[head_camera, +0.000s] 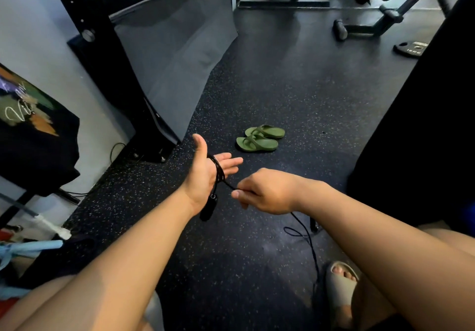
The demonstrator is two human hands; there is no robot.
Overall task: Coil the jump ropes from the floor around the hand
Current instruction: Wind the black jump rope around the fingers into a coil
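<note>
My left hand (205,170) is held out flat, palm up, thumb raised and fingers straight. Several turns of a thin black jump rope (219,171) lie wound across its palm. One black handle (208,208) dangles below that wrist. My right hand (264,191) sits just to the right and pinches the rope between thumb and fingers. From under the right hand the loose rope (307,238) trails down to the dark speckled floor, looping near my sandalled right foot.
A pair of green flip-flops (259,139) lies on the floor ahead. A black rack post (113,55) and grey panel stand at left. Gym machines and a weight plate (411,47) are at the far right. A black bulky object (424,137) rises on the right.
</note>
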